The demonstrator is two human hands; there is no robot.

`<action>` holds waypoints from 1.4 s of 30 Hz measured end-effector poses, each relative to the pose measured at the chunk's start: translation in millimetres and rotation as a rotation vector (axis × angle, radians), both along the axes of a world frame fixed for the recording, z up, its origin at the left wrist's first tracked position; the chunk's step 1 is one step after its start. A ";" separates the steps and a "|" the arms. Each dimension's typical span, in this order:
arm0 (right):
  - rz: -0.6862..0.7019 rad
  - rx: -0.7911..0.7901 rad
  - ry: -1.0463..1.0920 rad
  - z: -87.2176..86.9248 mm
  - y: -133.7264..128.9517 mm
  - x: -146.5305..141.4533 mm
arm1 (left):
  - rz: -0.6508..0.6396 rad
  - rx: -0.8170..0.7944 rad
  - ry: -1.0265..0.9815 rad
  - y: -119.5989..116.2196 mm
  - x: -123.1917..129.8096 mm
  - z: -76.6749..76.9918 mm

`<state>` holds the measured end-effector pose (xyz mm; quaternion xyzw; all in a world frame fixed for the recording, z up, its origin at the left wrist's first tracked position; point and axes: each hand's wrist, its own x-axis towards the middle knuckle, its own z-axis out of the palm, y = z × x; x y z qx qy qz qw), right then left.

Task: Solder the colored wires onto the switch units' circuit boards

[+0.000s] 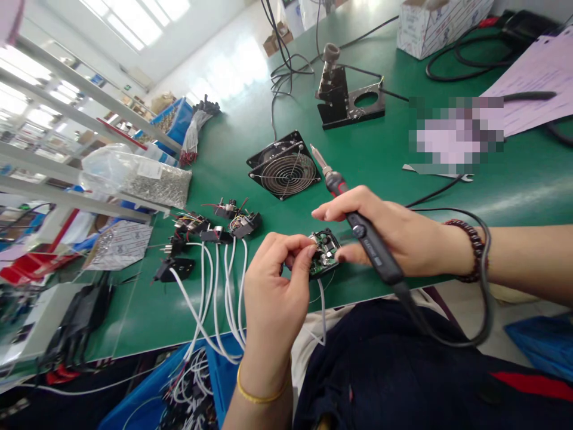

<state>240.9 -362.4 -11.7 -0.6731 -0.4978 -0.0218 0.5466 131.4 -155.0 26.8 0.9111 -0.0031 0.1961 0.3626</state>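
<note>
My left hand (277,280) is closed in a pinch at the left side of a small green circuit board (329,254) in a black housing. Its fingertips cover that side, so the exact spot gripped is hidden. A white cable (322,310) hangs from the housing toward the table's front edge. In my right hand (403,236) is a black soldering iron (373,248), its handle lying across the palm. The metal tip points up and away, apart from the board. My right thumb reaches to the board's right edge.
Left of the board lie several black modules (217,235) with white cables (228,292) running into a blue bin (219,370). Beyond are a metal-grilled fan (286,170) and an iron stand (351,98). The iron's cord (486,310) loops by my right wrist. A wrench (441,173) lies right.
</note>
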 end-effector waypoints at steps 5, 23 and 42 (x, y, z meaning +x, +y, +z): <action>0.093 -0.054 -0.059 -15.5 6.5 -4.1 | -0.016 0.047 -0.034 1.0 -2.3 -2.6; 0.098 -0.047 -0.065 -20.0 8.5 -4.2 | 0.025 0.199 0.018 23.8 -16.9 -3.1; 0.081 -0.032 -0.095 -19.8 10.1 -2.5 | -0.209 -0.115 0.206 12.5 -16.3 32.2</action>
